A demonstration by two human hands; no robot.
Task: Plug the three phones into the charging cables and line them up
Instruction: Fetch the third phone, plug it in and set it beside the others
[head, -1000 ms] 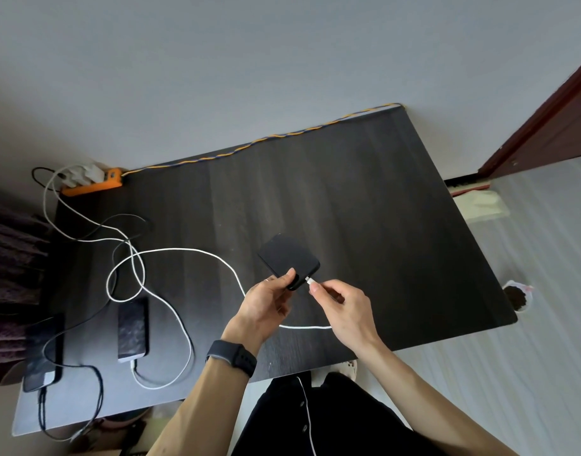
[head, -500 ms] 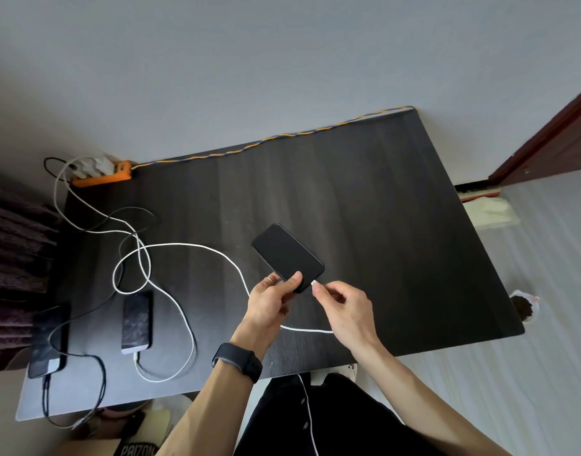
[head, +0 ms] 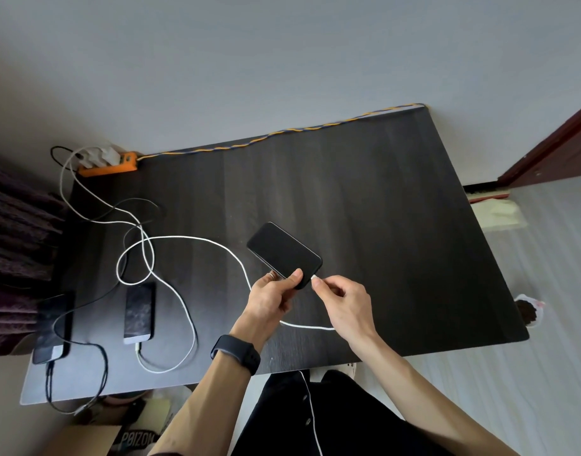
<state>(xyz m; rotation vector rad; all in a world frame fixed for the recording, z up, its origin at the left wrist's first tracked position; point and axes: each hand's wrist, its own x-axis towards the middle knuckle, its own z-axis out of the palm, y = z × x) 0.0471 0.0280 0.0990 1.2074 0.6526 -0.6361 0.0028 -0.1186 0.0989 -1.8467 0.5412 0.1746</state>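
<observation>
Dark wood-grain tabletop [head: 364,209] sitting against a plain grey wall, with an orange power strip [head: 107,166] parked at the far left corner and cables sprawling out of it.

The left hand [head: 272,299], wearing a black smartwatch [head: 235,353] on the wrist, is holding a black phone [head: 284,253] up above the tabletop by its near end, thumb on the screen and the other fingers wrapping underneath, so they're closed on the phone. The phone is angling away to the upper left, screen facing up.

The right hand [head: 343,306] is coming in from the right with its fingers pinching the white cable's plug [head: 314,277], which is sitting right at the phone's bottom edge. Can't tell if it's seated in the port or just touching. The white cable [head: 190,238] is looping back across the tabletop toward the strip.

Over on the left, two other phones are lying flat near the front edge: a silver-edged phone [head: 138,312] with a white cable in its near end, and a dark phone [head: 50,327] just left of it on a black cable [head: 101,366].
</observation>
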